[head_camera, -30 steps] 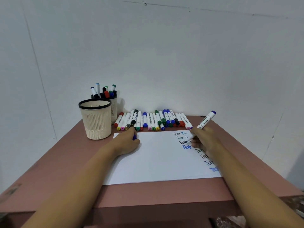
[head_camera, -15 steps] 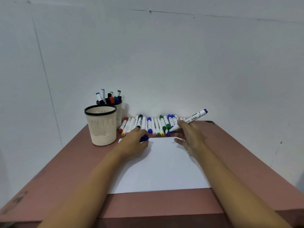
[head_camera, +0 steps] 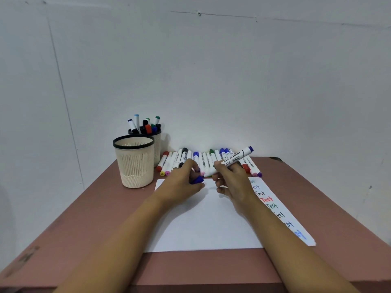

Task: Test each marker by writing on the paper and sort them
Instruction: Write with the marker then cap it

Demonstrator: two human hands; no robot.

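Note:
My right hand [head_camera: 231, 178] grips a white marker [head_camera: 234, 159] with a blue end, held slanted above the top edge of the white paper [head_camera: 203, 225]. My left hand [head_camera: 182, 180] pinches the marker's blue cap [head_camera: 197, 179] right at the marker's front end. The paper carries several "Test" words [head_camera: 268, 200] in black, red and blue down its right side. A row of several markers [head_camera: 184, 159] lies behind the paper against the wall.
An empty beige cup [head_camera: 135, 163] with a black rim stands at the left. Behind it a second cup [head_camera: 157, 142] holds several markers. The brown table [head_camera: 95, 218] ends close to the wall at the back.
My right hand left the written words and brought the marker leftward and level. My left hand moved the blue cap right until it met the marker's front end.

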